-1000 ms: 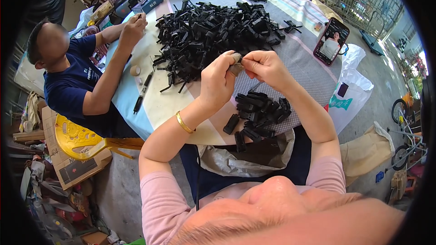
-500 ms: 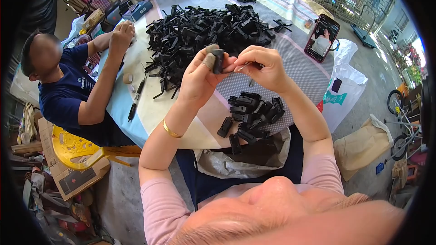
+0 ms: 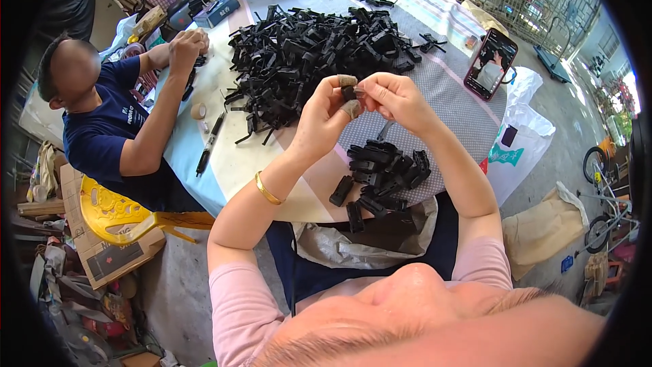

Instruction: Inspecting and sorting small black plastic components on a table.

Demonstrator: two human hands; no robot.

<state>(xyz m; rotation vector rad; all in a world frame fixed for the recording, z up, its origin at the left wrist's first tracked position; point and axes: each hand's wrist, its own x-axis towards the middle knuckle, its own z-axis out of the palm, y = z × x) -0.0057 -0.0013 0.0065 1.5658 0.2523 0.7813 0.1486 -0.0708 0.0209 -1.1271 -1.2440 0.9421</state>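
The left hand [image 3: 319, 119] has its fingers clamped on a black part [image 3: 348, 92], half hidden, at eleven o'clock from the smaller heap [image 3: 388, 175]; the right hand [image 3: 402, 103] has fingers together beside it, anything pinched too small to tell. Grey floor [image 3: 183, 275] shows at seven o'clock from the cloth-covered counter [image 3: 456, 88].
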